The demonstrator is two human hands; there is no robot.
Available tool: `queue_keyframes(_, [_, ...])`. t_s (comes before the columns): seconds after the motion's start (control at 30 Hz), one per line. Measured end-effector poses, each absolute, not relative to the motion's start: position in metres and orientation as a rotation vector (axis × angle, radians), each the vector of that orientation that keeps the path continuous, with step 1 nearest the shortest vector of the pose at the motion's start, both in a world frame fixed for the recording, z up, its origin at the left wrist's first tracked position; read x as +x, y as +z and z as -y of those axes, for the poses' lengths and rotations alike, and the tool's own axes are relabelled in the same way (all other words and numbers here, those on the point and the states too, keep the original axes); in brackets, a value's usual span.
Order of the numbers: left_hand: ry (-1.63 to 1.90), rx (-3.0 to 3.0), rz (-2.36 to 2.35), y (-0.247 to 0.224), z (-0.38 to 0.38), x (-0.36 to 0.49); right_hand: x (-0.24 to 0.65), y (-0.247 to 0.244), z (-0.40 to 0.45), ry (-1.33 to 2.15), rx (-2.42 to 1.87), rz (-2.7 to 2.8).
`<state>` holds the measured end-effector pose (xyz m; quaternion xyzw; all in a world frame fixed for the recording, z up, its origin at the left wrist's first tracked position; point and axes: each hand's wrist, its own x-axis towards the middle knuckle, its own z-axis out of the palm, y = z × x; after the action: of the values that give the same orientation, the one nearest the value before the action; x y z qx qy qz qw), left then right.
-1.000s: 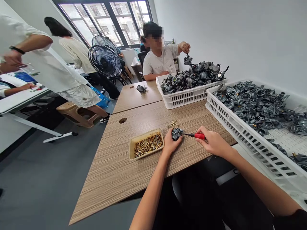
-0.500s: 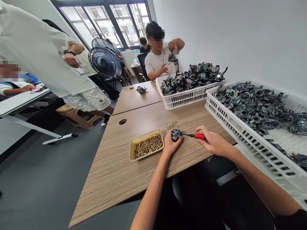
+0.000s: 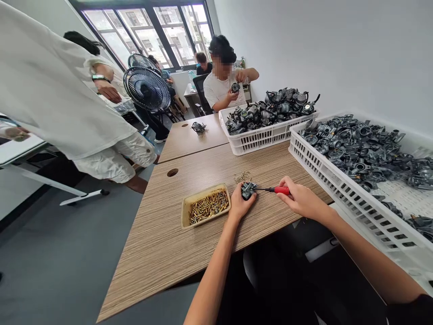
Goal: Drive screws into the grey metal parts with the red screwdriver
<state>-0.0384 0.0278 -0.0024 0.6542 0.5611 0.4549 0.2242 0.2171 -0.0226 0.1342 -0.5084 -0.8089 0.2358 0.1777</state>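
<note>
My left hand [image 3: 241, 204] is closed around a small dark-grey carburetor body [image 3: 248, 190], held low over the table. In my right hand [image 3: 297, 195] is a screwdriver [image 3: 281, 190] with a red handle, gripped between thumb and fingers. Its dark shaft points left and the tip meets the side of the carburetor body; the exact contact spot is too small to make out. Just beyond my left hand lies a loose pile of small brass pieces [image 3: 242, 176]. Left of that hand stands a shallow tan tray [image 3: 185, 216] holding many more brass pieces.
A white crate [image 3: 252, 146] heaped with carburetors stands on the table [image 3: 149, 234]; a bigger white crate [image 3: 341, 185] of grey bodies is at right. One carburetor [image 3: 199, 127] sits farther back. A co-worker [image 3: 223, 90] sits opposite, another person [image 3: 67, 90] stands left, near fans [image 3: 147, 89].
My hands, the carburetor body and the screwdriver stay almost in place. The co-worker opposite has brought a part down into both hands. The standing person at left has shifted nearer.
</note>
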Motion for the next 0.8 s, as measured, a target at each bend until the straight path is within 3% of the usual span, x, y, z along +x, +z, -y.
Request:
queue_keyframes(0.33, [1.259, 1.81, -1.51, -0.0005, -0.0276, -0.0377, 0.21, 0.1293, 0.0231, 0.451, -1.654, 2.309])
queue_keyframes(0.63, [1.241, 1.815, -1.56, -0.0057, -0.0297, -0.0386, 0.2144, 0.1282, 0.0234, 0.659, -1.366, 2.298])
queue_keyframes(0.8, [1.236, 1.803, -1.582, -0.0074, -0.0299, -0.0391, 0.2096, 0.1253, 0.0245, 0.591, -1.474, 2.266])
